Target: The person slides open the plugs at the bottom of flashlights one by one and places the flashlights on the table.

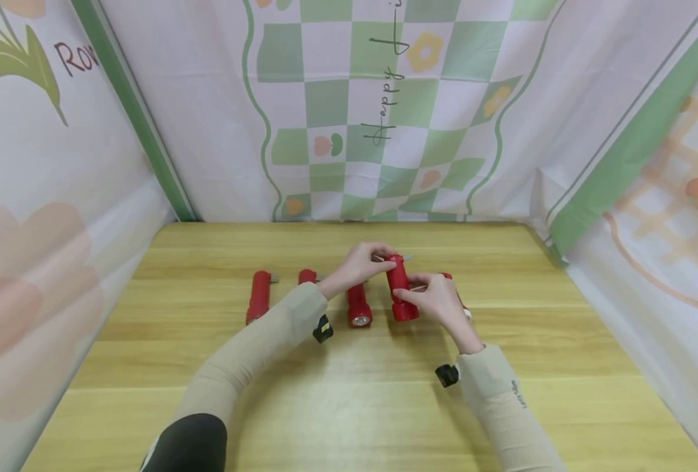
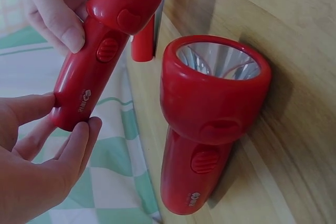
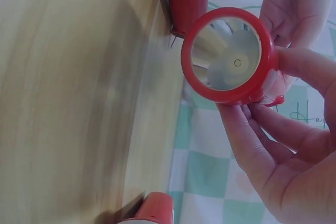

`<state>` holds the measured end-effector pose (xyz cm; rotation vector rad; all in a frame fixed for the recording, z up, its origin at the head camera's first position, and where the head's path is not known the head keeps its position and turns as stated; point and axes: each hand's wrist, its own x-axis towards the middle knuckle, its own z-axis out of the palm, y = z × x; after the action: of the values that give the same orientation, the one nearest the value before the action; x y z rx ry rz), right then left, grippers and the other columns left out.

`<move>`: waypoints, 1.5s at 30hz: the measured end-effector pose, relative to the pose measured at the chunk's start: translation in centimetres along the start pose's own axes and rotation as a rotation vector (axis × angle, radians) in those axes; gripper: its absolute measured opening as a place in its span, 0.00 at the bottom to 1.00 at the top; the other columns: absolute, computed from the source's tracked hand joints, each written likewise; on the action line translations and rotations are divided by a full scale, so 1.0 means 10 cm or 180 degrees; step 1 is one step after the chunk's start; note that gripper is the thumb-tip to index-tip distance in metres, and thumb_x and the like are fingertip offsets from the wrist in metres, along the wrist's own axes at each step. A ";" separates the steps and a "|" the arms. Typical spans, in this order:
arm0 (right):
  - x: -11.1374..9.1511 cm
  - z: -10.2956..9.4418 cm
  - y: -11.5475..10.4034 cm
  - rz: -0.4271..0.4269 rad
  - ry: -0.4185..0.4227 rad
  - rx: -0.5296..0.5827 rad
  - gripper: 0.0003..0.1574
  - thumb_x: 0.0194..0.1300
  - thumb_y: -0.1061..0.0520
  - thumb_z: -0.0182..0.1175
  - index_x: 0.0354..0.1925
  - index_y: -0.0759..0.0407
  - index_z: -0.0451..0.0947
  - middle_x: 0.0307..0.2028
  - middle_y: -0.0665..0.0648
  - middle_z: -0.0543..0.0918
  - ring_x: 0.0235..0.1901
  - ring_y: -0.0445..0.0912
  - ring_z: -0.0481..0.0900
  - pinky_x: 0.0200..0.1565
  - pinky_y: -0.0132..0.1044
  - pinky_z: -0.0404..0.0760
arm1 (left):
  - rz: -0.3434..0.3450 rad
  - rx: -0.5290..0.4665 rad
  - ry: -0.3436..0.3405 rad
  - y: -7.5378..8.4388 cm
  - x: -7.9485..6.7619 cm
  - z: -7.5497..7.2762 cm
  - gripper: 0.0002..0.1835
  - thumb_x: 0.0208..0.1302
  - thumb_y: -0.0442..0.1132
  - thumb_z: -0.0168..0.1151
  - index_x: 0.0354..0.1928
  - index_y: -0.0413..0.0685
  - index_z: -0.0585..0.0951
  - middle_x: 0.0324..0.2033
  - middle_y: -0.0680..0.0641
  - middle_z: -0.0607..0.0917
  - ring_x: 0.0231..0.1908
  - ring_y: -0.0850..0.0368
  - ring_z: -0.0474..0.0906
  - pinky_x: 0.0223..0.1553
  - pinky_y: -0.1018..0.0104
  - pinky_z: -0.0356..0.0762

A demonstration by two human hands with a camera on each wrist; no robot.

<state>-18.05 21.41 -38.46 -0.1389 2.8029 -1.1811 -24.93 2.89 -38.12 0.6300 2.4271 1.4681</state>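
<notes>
Both hands hold one red flashlight [image 1: 400, 292] above the wooden table. My left hand [image 1: 362, 262] pinches its tail end between thumb and fingers, as the left wrist view also shows. Around its body near the head, my right hand [image 1: 440, 298] has thumb and fingers. The held flashlight's round lens and reflector [image 3: 226, 53] face the right wrist camera. A second red flashlight [image 2: 202, 124], with a ridged switch on its side, lies just left of the held one. Partly behind the right hand is another red flashlight [image 1: 462, 303] with a pale front.
Further left on the table [image 1: 349, 406] lie a red flashlight [image 1: 260, 295] and another red flashlight [image 1: 307, 276], the latter partly covered by the left forearm. Patterned cloth [image 1: 355, 98] hangs along the back edge and both sides.
</notes>
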 end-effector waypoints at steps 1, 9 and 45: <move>0.00 0.00 0.00 -0.0002 0.0003 -0.0012 0.29 0.64 0.46 0.66 0.56 0.64 0.81 0.48 0.65 0.87 0.46 0.56 0.87 0.45 0.45 0.87 | -0.0005 0.0004 -0.0004 0.00 0.01 0.00 0.15 0.69 0.38 0.62 0.55 0.43 0.82 0.53 0.41 0.85 0.53 0.45 0.83 0.54 0.60 0.83; 0.04 0.01 0.05 0.0000 0.0016 -0.0090 0.28 0.64 0.46 0.67 0.54 0.65 0.82 0.47 0.65 0.88 0.44 0.55 0.88 0.43 0.43 0.87 | -0.0005 0.0048 -0.0030 -0.05 0.06 0.03 0.15 0.68 0.37 0.62 0.54 0.42 0.82 0.52 0.40 0.86 0.53 0.45 0.83 0.54 0.60 0.82; 0.14 0.05 0.13 0.0274 -0.0244 -0.0154 0.28 0.66 0.47 0.63 0.55 0.66 0.81 0.50 0.68 0.86 0.42 0.50 0.85 0.41 0.37 0.86 | -0.0191 0.0233 -0.0265 -0.18 0.22 0.13 0.15 0.69 0.37 0.60 0.55 0.42 0.82 0.54 0.41 0.85 0.55 0.48 0.81 0.59 0.59 0.79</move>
<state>-19.42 21.80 -39.81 -0.0650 2.7422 -1.0666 -26.75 4.21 -40.29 0.6153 2.4233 1.3089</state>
